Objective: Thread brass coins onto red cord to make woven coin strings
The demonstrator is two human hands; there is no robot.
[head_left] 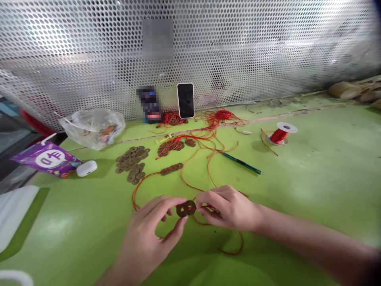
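Note:
Between thumb and forefinger, my left hand (151,230) grips overlapping brown square-holed coins (188,208). A red cord (205,205) runs across their holes into the pinched fingers of my right hand (228,208). A loose cord tail (241,242) curls on the green table below my right hand. Just beyond my hands lies a strip of coins laced with red cord (172,169), its long end looping toward my left hand. Loose coins (132,159) are heaped to the left, and corded coins (171,147) lie farther back.
A spool of red cord (279,135) stands at right, with a green pen (241,163) nearer the middle. Two phones, one white-edged (185,100), lean on the perforated metal panel (238,59). At left are a plastic bag (92,127), a purple packet (49,159) and a white case (87,168).

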